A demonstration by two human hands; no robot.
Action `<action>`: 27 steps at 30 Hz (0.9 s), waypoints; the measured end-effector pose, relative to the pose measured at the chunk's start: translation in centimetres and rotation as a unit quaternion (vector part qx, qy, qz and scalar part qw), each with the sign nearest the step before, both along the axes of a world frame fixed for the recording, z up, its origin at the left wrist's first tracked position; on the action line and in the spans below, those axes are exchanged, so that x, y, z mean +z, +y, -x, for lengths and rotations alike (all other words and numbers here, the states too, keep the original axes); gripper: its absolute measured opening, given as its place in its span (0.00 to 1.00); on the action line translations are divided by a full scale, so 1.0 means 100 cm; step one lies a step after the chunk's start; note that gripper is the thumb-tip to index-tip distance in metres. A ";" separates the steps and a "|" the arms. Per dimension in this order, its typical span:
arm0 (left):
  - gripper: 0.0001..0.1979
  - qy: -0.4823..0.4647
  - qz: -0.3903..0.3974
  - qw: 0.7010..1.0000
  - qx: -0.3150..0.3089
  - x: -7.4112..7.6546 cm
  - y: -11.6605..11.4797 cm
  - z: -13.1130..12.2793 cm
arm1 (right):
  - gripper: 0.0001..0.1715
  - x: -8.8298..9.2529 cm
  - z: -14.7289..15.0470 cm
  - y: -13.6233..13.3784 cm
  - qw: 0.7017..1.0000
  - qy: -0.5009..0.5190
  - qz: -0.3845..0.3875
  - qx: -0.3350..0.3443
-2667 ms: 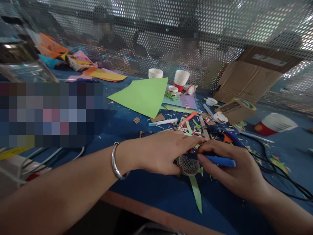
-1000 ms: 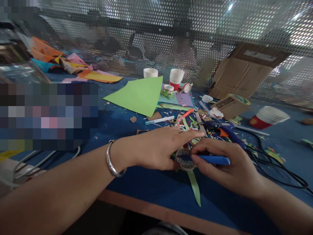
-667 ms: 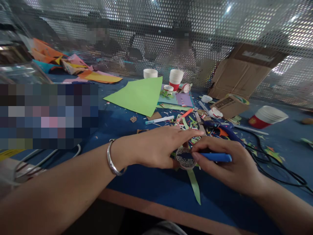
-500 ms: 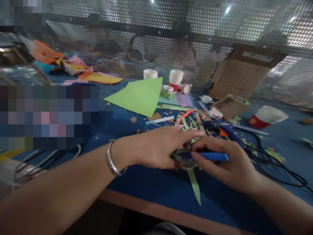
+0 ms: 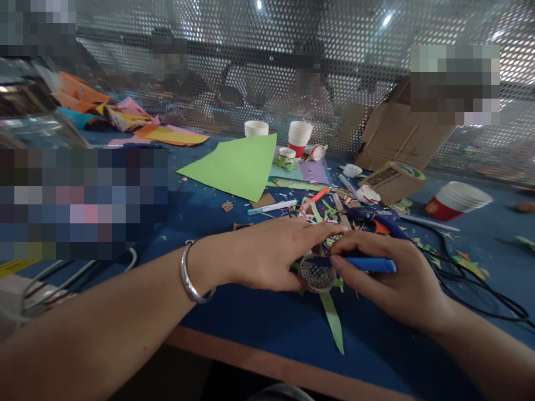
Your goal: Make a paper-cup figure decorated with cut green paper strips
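My left hand (image 5: 263, 253), with a silver bangle at the wrist, reaches across the table and grips the side of a small cut-down paper cup (image 5: 321, 280). Dark crosshatched lines and other marks cover the cup's round face. Green paper pieces stick out around it, and a long pointed green strip (image 5: 333, 323) extends toward the table's front edge. In my right hand (image 5: 393, 278) a blue marker (image 5: 371, 265) is pinched between thumb and fingers. Its tip end lies over the upper part of the round face; I cannot see whether it touches.
Paper scraps, a white marker (image 5: 273, 207), an orange marker (image 5: 315, 197) and a blue glue gun (image 5: 388, 223) lie beyond my hands. A green sheet (image 5: 238, 164), paper cups (image 5: 462, 200) and cardboard (image 5: 393, 181) stand farther back. Black cable (image 5: 468, 284) curls at the right.
The marker has shifted slightly to the right with my right hand. More of the crosshatched pattern on the round face now shows. My left hand stays nearly still.
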State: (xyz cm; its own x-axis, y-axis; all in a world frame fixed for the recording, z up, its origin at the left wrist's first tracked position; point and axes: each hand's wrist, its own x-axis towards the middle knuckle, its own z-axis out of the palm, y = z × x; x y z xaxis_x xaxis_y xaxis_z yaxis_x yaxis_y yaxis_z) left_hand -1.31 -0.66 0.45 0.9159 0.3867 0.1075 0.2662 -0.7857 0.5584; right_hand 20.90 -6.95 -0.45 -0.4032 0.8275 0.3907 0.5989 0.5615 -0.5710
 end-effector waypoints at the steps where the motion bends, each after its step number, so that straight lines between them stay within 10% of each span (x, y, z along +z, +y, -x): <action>1: 0.40 0.001 -0.002 1.000 -0.001 0.000 0.000 0.000 | 0.05 0.000 -0.001 0.000 1.000 -0.002 0.001 -0.008; 27: 0.37 -0.005 -0.003 1.000 -0.016 -0.001 0.001 0.000 | 0.06 -0.002 -0.002 -0.001 1.000 -0.013 -0.011 -0.005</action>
